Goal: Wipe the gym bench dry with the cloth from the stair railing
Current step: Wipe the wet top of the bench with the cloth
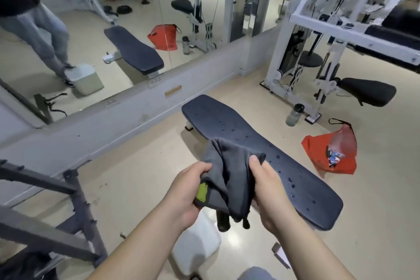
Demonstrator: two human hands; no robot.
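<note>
A dark grey cloth [229, 170] with a small green tag hangs bunched between both hands, in front of the near half of the bench. My left hand [188, 191] grips its left side and my right hand [266, 186] pinches its right edge with the thumb on top. The black padded gym bench [284, 166] runs from centre towards the lower right, with water droplets scattered along its top. The dark metal stair railing [75, 191] stands at the lower left.
A wall mirror [136, 18] at the back reflects the bench and a person. A red bag [329, 154] and a bottle [294, 115] lie on the floor right of the bench. White gym machines [318, 52] stand at right. A white box [197, 243] sits below the hands.
</note>
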